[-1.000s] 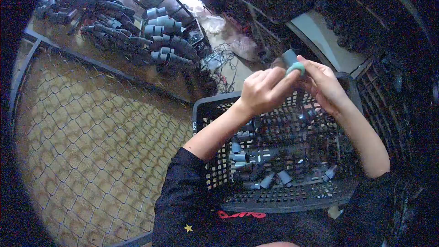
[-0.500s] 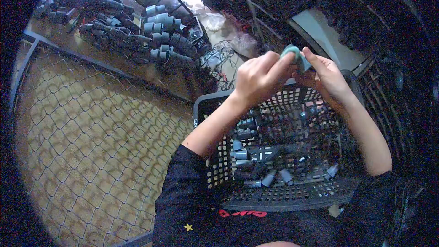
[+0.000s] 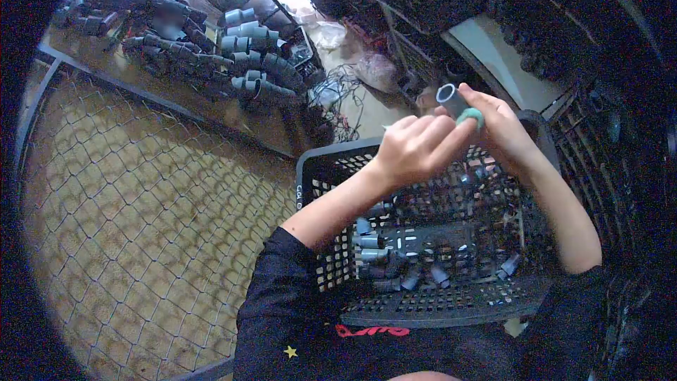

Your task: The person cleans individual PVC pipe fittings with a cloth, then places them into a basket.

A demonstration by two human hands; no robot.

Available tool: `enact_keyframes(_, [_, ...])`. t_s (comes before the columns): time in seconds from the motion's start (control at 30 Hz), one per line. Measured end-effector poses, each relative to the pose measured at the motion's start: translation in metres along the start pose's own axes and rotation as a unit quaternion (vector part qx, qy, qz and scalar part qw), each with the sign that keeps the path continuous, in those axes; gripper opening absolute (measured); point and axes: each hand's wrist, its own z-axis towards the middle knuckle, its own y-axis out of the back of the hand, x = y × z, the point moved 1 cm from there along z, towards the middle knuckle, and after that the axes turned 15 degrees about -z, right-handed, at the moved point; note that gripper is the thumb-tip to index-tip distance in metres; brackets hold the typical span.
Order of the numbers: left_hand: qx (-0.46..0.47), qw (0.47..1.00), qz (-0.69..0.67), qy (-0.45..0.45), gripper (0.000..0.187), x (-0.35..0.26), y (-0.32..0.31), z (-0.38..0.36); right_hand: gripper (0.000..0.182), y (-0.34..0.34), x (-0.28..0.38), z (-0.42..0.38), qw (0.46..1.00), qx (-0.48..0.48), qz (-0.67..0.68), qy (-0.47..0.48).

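My right hand [image 3: 511, 134] is closed round a short grey plastic pipe fitting [image 3: 451, 101], its round open end facing up and left. Against the side of that fitting, my left hand [image 3: 416, 147] is closed on a small green piece that looks like cloth [image 3: 470, 118]. Its fingers are partly hidden, and so is most of the green piece. Both hands are above the far part of a black plastic crate [image 3: 335, 148]. Several similar fittings lie inside, among them one near the front [image 3: 440, 275] and one at the right [image 3: 508, 267].
To the left is a metal frame with wire mesh [image 3: 155, 226]. Beyond it, many grey fittings [image 3: 247, 46] are piled on a brown surface. Tangled cords [image 3: 338, 102] and a clear plastic bag [image 3: 377, 70] lie past the crate. Dark racks stand along the right.
Both hands have come slightly down, the left also rightward. The fitting has turned so its open end now shows, and the green piece has moved lower along it.
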Motion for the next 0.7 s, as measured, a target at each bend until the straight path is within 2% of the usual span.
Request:
enact_keyframes(0.1, [-0.034, 0.999, 0.006, 0.008, 0.034, 0.018, 0.01, 0.001, 0.037, -0.008, 0.012, -0.008, 0.999, -0.016, 0.024, -0.015])
enact_keyframes(0.13, [-0.017, 0.999, 0.021, 0.038, 0.034, 0.019, 0.016, 0.003, 0.038, -0.007, 0.011, -0.007, 1.0, -0.026, 0.013, 0.005])
enact_keyframes(0.2, [-0.043, 0.998, 0.008, 0.036, 0.031, 0.017, 0.01, 0.001, 0.04, -0.005, 0.005, -0.003, 0.998, -0.045, -0.01, 0.046])
enact_keyframes(0.3, [0.036, 0.999, -0.001, -0.027, 0.028, -0.003, 0.005, -0.001, 0.043, 0.0, 0.0, 0.001, 0.999, -0.003, -0.032, 0.011])
enact_keyframes(0.4, [-0.048, 0.999, 0.004, 0.007, 0.028, 0.015, 0.006, -0.001, 0.044, -0.004, 0.005, -0.004, 1.0, -0.012, -0.008, 0.013])
enact_keyframes(0.43, [-0.026, 0.998, 0.003, 0.065, 0.03, 0.02, 0.008, 0.0, 0.043, -0.002, 0.009, -0.007, 1.0, 0.002, 0.005, -0.007])
enact_keyframes(0.47, [-0.035, 0.997, -0.001, 0.074, 0.033, 0.025, 0.007, -0.004, 0.042, -0.003, 0.007, -0.007, 1.0, -0.001, 0.006, -0.001])
enact_keyframes(0.53, [-0.03, 0.999, -0.026, 0.009, 0.036, 0.021, 0.005, -0.009, 0.04, -0.006, 0.008, -0.006, 1.0, -0.008, 0.005, 0.013])
enact_keyframes(0.57, [-0.013, 0.999, -0.035, 0.013, 0.037, 0.012, -0.001, -0.012, 0.039, -0.012, 0.009, -0.007, 0.997, -0.065, 0.026, 0.024])
enact_keyframes(0.67, [0.025, 0.999, -0.015, -0.024, 0.036, 0.006, 0.003, -0.004, 0.039, -0.002, -0.01, 0.006, 0.996, -0.046, -0.024, 0.067])
enact_keyframes(0.7, [-0.007, 1.0, -0.015, 0.005, 0.035, 0.013, 0.003, -0.004, 0.04, -0.009, 0.004, -0.005, 0.998, -0.056, 0.002, 0.013])
